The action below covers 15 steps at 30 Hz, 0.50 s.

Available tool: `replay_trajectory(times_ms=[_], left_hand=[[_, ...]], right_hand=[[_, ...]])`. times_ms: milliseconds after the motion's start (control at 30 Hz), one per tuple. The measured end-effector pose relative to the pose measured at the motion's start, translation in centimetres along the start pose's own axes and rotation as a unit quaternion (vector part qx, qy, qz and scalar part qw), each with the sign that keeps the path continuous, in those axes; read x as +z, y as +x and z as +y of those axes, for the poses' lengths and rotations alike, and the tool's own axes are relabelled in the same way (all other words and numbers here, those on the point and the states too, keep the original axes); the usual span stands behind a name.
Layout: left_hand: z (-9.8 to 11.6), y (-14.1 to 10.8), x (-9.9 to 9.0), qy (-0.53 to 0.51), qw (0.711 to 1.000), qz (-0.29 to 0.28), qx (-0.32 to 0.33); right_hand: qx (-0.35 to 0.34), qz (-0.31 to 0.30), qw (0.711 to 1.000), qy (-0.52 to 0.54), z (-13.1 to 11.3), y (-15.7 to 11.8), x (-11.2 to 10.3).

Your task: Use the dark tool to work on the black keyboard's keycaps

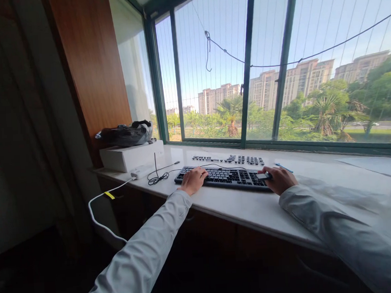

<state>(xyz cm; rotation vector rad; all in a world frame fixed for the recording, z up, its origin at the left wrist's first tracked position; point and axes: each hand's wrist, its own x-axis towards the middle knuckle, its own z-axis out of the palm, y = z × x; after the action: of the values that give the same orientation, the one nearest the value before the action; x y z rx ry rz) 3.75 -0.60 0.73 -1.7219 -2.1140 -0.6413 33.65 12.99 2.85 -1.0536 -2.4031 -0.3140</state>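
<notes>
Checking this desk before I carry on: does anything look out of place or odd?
Yes. Loose keycaps lie in rows on the sill behind the keyboard, off the board. The right hand holds a small dark tool at the keyboard's right end.

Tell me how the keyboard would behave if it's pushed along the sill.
The keyboard looks flat and stiff, so it would probably slide as one piece without tipping. Its cable lies coiled beside it and may drag. The sill seems smooth and glossy, so it could slip easily.
</notes>
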Motion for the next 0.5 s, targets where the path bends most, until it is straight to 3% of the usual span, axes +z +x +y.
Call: replay_trajectory(times_ms=[233, 400, 500], left_hand=[[-0.1, -1.0, -0.4, -0.014, 1.0, -0.009, 0.012], [-0.5, -0.7, 0.0, -0.035, 0.999, -0.007, 0.033], [-0.7, -0.6, 0.2, -0.034, 0.999, -0.017, 0.035]], right_hand=[[-0.014, 0.059, 0.998, -0.011, 1.0, 0.2, 0.9], [-0.087, 0.05, 0.995, -0.018, -1.3, -0.1, -1.0], [-0.058, 0.055, 0.997, 0.017, -3.2, 0.8, -1.6]])
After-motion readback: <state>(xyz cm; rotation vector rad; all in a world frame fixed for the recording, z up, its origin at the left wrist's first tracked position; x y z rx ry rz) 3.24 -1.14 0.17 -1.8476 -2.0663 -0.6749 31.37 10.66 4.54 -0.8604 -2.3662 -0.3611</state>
